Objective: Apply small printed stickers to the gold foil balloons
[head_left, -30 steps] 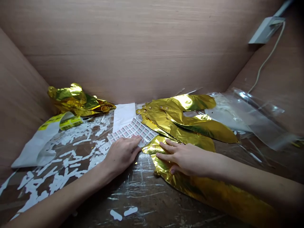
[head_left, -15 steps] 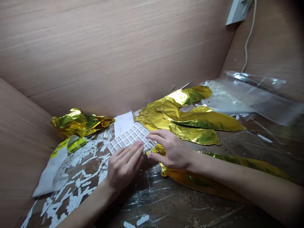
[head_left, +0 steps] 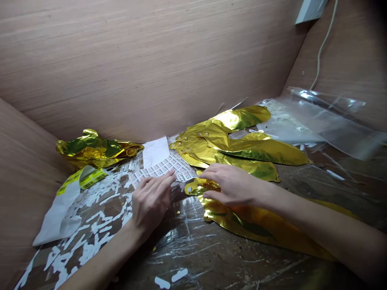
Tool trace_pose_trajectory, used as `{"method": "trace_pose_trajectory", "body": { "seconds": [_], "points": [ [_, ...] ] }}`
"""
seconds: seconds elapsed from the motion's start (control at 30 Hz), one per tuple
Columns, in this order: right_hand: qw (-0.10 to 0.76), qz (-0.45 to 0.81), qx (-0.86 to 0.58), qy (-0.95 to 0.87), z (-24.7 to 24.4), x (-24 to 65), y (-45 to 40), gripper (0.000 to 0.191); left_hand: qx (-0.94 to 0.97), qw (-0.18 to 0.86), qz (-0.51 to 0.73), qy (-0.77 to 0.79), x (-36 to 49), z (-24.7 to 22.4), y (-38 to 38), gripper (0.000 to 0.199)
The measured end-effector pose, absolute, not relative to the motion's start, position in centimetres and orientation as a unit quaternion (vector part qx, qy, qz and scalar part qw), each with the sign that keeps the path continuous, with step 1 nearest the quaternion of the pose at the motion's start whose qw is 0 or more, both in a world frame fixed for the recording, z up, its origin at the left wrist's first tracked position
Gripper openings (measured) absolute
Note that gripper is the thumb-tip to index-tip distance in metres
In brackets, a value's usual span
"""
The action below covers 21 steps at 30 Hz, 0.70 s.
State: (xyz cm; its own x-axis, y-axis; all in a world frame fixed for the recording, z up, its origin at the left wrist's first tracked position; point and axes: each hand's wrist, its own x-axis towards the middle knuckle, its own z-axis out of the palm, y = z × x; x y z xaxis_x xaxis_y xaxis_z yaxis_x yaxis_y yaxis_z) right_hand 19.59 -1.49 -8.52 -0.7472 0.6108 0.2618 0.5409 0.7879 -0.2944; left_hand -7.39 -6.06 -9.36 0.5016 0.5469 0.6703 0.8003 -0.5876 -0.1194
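"Hands?"
"Left hand (head_left: 152, 203) touches the sticker sheet (head_left: 163, 166) near the back edge of the desk (head_left: 217, 264); can't tell if it pinches. Right hand (head_left: 231, 185) is loose over gold foil (head_left: 238, 221)."
"Which step?"
"Sticker handling, I guess. Next needs a gentle touch."

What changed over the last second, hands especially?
The right hand, spread on the front gold foil a second ago, moved left to the right edge of the label sheet, then drew back slightly right; whether it picked anything up is unclear. The left hand stays at that sheet. White paper and back foil stayed put; the camera view shifted.
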Motion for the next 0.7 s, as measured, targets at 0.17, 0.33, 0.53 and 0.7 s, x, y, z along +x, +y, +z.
{"method": "trace_pose_trajectory", "body": {
  "seconds": [0.17,0.33,0.53,0.7],
  "points": [
    [0.072,0.091,-0.245,-0.962,-10.1,21.0,-1.3,0.074,-0.891,0.176,-0.154,-0.390,-7.2,-9.8,-5.9,0.031],
    [0.081,0.093,-0.212,-0.969,-11.9,21.7,-1.1,0.062,-0.909,0.144,-0.061,-0.387,-6.9,-10.3,-5.9,0.049],
    [0.075,0.109,-0.223,-0.966,-12.1,23.0,-0.5,0.048,-0.908,0.106,-0.072,-0.399,-6.9,-10.7,-5.6,0.062],
    [0.128,0.149,-0.264,-0.944,-11.9,23.7,-1.1,0.045,-0.908,0.090,-0.089,-0.399,-6.9,-11.1,-5.4,0.055]
  ]
}}
